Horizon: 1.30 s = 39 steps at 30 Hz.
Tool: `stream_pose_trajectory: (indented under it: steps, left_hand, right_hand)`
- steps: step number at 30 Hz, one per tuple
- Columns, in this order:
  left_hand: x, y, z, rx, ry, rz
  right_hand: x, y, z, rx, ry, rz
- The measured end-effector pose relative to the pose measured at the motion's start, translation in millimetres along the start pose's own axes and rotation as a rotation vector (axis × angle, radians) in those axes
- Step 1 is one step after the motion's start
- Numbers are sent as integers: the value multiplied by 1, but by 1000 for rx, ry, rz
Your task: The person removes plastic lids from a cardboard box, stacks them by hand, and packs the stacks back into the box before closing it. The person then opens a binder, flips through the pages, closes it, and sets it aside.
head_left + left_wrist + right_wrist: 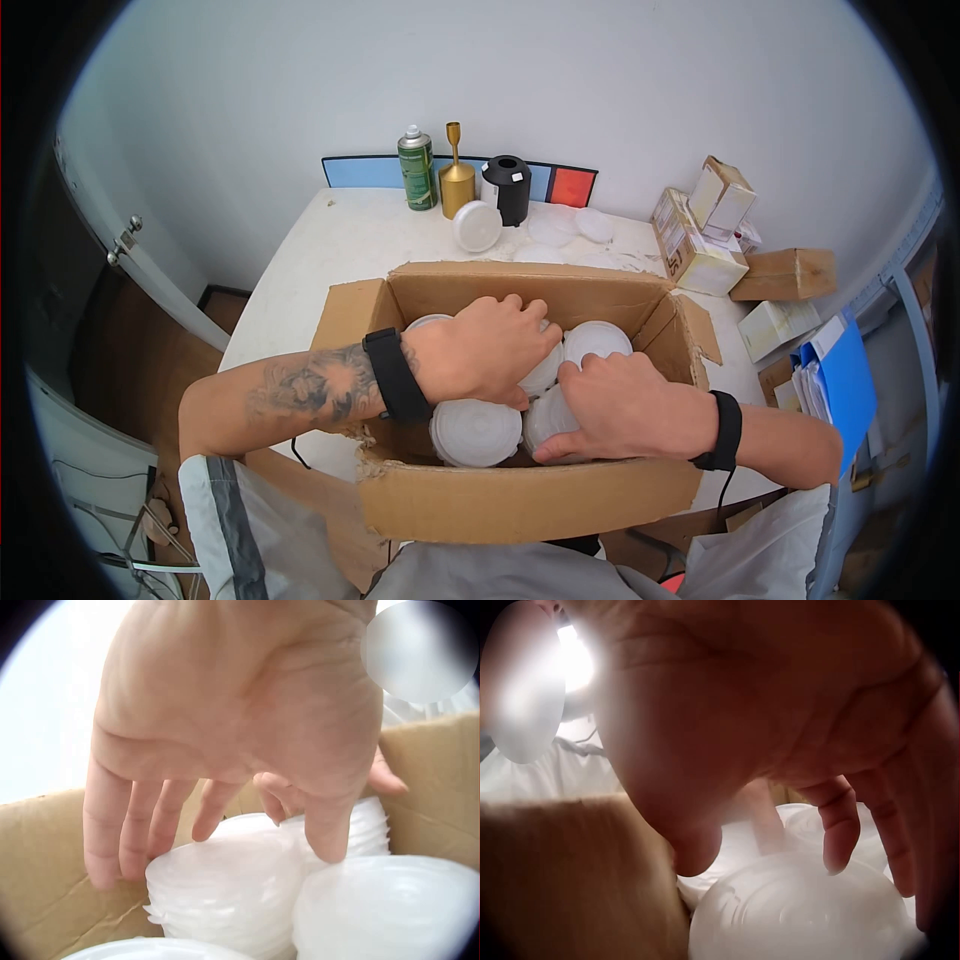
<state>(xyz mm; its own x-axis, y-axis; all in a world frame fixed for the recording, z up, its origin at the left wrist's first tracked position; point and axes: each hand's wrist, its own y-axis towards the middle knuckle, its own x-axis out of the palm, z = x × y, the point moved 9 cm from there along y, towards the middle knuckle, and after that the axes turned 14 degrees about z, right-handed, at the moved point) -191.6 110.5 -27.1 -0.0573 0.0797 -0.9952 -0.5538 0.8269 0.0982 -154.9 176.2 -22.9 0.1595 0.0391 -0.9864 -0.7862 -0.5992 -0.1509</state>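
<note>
Stacks of round, translucent white plastic lids stand in an open cardboard box point(530, 505). My left hand point(485, 350) reaches down over the back middle stack of lids point(225, 881), its fingers spread along the far side and the thumb at the near side. The right hand point(630, 405) hangs over the front middle stack of lids point(545, 425), thumb toward the box's front wall and fingers bent down past the rims. Beside them are a front left stack point(475, 435) and a back right stack point(597, 342). The right hand hides part of the box's interior.
Behind the box on the white table point(290, 270) are a green spray can point(418, 170), a gold candle holder point(457, 190), a black cylinder point(507, 190) and a loose lid point(477, 227). Small cartons point(695, 240) and a blue folder point(845, 385) stand at the right.
</note>
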Motion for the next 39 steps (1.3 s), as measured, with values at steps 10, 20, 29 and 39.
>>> stream_pose_trajectory:
  steps: [10, 20, 29, 39]
  left_hand:
    - [-14, 7, -7, -139, -148, 24]
    - [-112, 10, -62, -286, -248, 272]
    - [-95, 13, -45, -232, 63, 374]
    - [-10, -51, 38, 63, -139, -153]
  right_hand:
    - [-2, 0, 2, 52, 53, -10]
    - [-77, -17, 58, 165, 238, 240]
    - [-147, 35, 134, 368, 110, 682]
    - [-100, 56, 92, 158, -218, 791]
